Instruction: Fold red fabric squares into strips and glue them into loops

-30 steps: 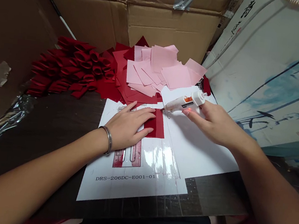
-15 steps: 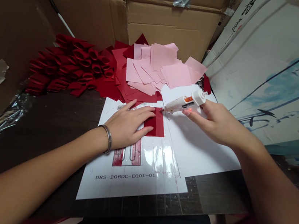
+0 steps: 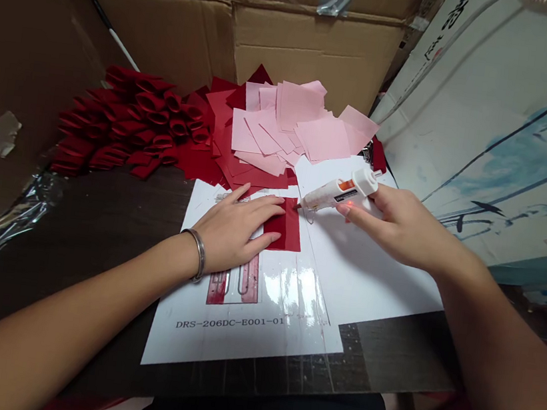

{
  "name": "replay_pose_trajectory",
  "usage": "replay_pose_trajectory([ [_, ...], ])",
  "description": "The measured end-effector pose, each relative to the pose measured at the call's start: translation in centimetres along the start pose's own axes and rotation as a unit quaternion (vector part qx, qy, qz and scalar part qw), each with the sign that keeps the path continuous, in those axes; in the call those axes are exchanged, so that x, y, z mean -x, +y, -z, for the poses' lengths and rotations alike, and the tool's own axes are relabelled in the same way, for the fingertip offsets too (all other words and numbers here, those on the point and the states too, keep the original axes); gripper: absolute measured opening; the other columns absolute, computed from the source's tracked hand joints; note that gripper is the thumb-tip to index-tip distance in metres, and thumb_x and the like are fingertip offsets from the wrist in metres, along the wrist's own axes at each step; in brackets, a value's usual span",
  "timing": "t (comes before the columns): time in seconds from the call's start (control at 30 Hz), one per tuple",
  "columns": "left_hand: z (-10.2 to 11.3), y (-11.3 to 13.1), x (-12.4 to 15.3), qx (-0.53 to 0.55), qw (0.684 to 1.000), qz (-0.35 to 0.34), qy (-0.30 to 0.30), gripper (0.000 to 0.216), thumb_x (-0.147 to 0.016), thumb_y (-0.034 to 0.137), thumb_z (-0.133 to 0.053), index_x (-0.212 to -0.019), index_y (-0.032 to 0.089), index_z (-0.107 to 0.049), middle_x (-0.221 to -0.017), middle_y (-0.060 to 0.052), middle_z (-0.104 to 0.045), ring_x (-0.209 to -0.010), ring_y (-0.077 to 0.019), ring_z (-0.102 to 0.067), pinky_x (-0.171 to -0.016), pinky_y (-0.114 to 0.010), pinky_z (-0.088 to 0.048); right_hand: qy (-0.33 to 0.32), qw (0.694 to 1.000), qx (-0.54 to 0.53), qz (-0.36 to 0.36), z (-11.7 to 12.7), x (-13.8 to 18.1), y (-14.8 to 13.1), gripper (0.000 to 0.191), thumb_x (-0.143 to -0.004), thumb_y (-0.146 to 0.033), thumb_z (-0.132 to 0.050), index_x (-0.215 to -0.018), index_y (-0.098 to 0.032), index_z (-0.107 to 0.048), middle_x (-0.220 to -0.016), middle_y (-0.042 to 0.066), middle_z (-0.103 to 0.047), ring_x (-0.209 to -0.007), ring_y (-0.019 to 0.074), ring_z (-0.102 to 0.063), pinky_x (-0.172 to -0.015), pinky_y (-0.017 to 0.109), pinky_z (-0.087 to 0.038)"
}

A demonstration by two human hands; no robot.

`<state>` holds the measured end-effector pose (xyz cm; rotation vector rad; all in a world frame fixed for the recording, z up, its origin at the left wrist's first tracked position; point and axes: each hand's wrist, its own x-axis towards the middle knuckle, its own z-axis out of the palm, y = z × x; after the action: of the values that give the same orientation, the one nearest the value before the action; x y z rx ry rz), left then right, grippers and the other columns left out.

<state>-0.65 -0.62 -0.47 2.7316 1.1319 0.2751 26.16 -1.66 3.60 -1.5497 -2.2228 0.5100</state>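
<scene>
My left hand (image 3: 234,231) lies flat with fingers stretched out on a dark red paper square (image 3: 288,230), pressing it onto a white printed sheet (image 3: 259,317). A metal bangle circles that wrist. My right hand (image 3: 397,222) is closed round a small white glue gun (image 3: 338,190) with an orange label. Its nozzle points left and touches the top right corner of the red square.
Loose pink and red paper squares (image 3: 288,129) are heaped behind the sheet. A pile of rolled red paper pieces (image 3: 133,123) lies at the back left. Cardboard boxes (image 3: 285,38) wall the back and left; a painted white panel (image 3: 504,134) leans at the right.
The glue gun has dipped slightly, its nozzle now at the red square's top right corner. My left hand has stayed flat on the square.
</scene>
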Motion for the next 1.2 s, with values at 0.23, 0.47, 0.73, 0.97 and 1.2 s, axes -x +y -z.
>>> replay_pose_trajectory([
  [0.23,-0.2,-0.2,0.0,0.009,1.000,-0.001,0.004,0.043,-0.097,0.039,-0.042,-0.132,0.016,-0.052,-0.144,-0.010,-0.052,-0.132,-0.0241,-0.050,-0.121,-0.053,-0.019,-0.002,0.998,-0.061,-0.016,1.3,0.2,0.2,0.035,-0.090,-0.055,-0.053,-0.080,-0.024,-0.066,-0.056,-0.001,-0.049,-0.051,0.0138,-0.043,-0.050,0.031,-0.032],
  [0.47,-0.3,-0.3,0.1,0.017,1.000,-0.008,0.017,0.041,-0.097,0.039,-0.043,-0.130,0.017,-0.053,-0.145,-0.010,-0.052,-0.132,-0.0237,-0.050,-0.121,-0.053,-0.019,-0.111,0.990,-0.083,0.007,2.0,0.3,0.5,0.033,-0.088,-0.054,-0.055,-0.082,-0.024,-0.066,-0.056,-0.003,-0.047,-0.050,0.0122,-0.040,-0.049,0.029,-0.030],
  [0.73,-0.2,-0.3,0.0,0.018,1.000,-0.002,0.011,0.043,-0.097,0.040,-0.043,-0.131,0.015,-0.053,-0.144,-0.010,-0.053,-0.133,-0.0241,-0.049,-0.121,-0.052,-0.018,-0.119,0.991,-0.064,0.013,1.7,0.3,0.6,0.035,-0.088,-0.055,-0.055,-0.079,-0.022,-0.062,-0.065,-0.001,-0.052,-0.057,0.0127,-0.042,-0.051,0.029,-0.032],
  [0.97,-0.2,-0.3,0.0,0.022,1.000,0.000,0.008,0.043,-0.095,0.042,-0.046,-0.130,0.017,-0.052,-0.141,-0.010,-0.055,-0.132,-0.0243,-0.050,-0.121,-0.053,-0.018,-0.119,0.991,-0.051,0.035,1.7,0.3,0.5,0.037,-0.087,-0.057,-0.056,-0.079,-0.022,-0.064,-0.064,-0.001,-0.055,-0.054,0.0125,-0.043,-0.049,0.029,-0.032],
  [1.2,-0.3,-0.4,0.0,0.027,1.000,0.003,0.008,0.047,-0.094,0.044,-0.049,-0.130,0.016,-0.052,-0.141,-0.010,-0.055,-0.132,-0.0251,-0.050,-0.121,-0.054,-0.018,-0.112,0.992,-0.030,0.043,1.7,0.4,0.3,0.037,-0.088,-0.056,-0.054,-0.074,-0.022,-0.061,-0.061,-0.001,-0.053,-0.052,0.0122,-0.042,-0.049,0.030,-0.032],
])
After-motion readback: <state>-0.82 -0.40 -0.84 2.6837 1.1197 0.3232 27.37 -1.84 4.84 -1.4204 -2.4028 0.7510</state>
